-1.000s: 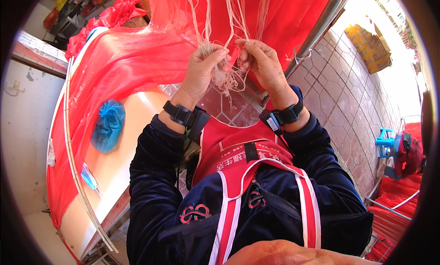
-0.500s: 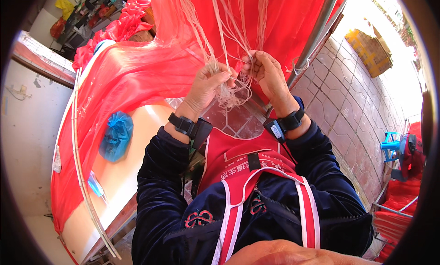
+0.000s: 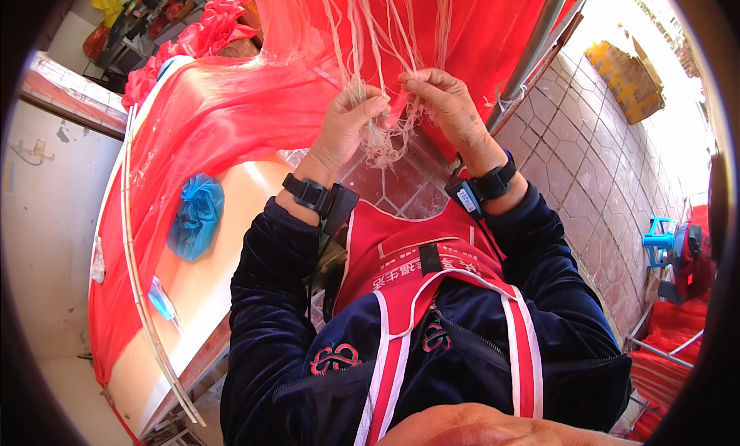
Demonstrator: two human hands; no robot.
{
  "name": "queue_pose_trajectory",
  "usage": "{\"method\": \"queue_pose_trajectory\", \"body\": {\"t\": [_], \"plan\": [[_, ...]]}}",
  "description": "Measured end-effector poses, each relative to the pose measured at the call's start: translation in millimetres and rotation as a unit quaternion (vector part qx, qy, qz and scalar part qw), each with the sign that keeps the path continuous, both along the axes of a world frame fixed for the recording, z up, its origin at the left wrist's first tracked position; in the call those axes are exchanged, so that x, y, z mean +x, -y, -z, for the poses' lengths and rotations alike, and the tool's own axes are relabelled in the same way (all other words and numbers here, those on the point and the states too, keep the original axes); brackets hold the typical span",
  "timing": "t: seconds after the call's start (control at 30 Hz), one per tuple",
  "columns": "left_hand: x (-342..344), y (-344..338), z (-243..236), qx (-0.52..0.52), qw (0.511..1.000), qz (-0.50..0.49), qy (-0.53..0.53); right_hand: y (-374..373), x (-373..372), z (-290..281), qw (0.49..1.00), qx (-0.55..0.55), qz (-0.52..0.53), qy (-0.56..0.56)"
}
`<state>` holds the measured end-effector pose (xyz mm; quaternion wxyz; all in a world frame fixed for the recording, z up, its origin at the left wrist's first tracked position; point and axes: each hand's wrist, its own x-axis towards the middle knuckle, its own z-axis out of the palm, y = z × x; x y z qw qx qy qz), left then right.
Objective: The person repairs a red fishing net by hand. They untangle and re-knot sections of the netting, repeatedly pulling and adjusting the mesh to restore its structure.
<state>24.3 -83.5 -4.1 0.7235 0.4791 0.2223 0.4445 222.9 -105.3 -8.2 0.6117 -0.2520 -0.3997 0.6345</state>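
Long whitish strings (image 3: pixel 360 41) hang down over red cloth (image 3: pixel 478 37) and gather at my hands. My left hand (image 3: pixel 348 122) is closed around a bunch of them, and their frayed, tangled ends (image 3: pixel 380 149) dangle below its fingers. Thumb and forefinger of my right hand (image 3: pixel 441 99) pinch part of the strings a little to the right, with loose wisps trailing under it. The two hands are close together but apart. Where the strings are fastened at the top is out of view.
At left, sheer red fabric (image 3: pixel 208 114) drapes over a pale board (image 3: pixel 247 207) bearing a blue plastic bag (image 3: pixel 198 218) and thin bamboo strips (image 3: pixel 129 238). A metal pole (image 3: pixel 532 53) slants at right. Beyond stand a cardboard box (image 3: pixel 628 80) and a blue stool (image 3: pixel 657 242) on paving.
My right hand has turned and shifted slightly right, drawing strings away from the left hand. My left hand still grips the bunch, slightly higher in view.
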Motion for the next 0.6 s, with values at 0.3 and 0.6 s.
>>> {"method": "queue_pose_trajectory", "body": {"t": [0.3, 0.6], "plan": [[0, -3, 2, 0.016, 0.997, -0.042, -0.056, 0, 6, -6, 0.995, 0.004, 0.031, 0.099], [5, 9, -8, 0.08, 0.987, -0.019, -0.134, 11, -14, -14, 0.995, -0.017, -0.013, 0.1]]}}
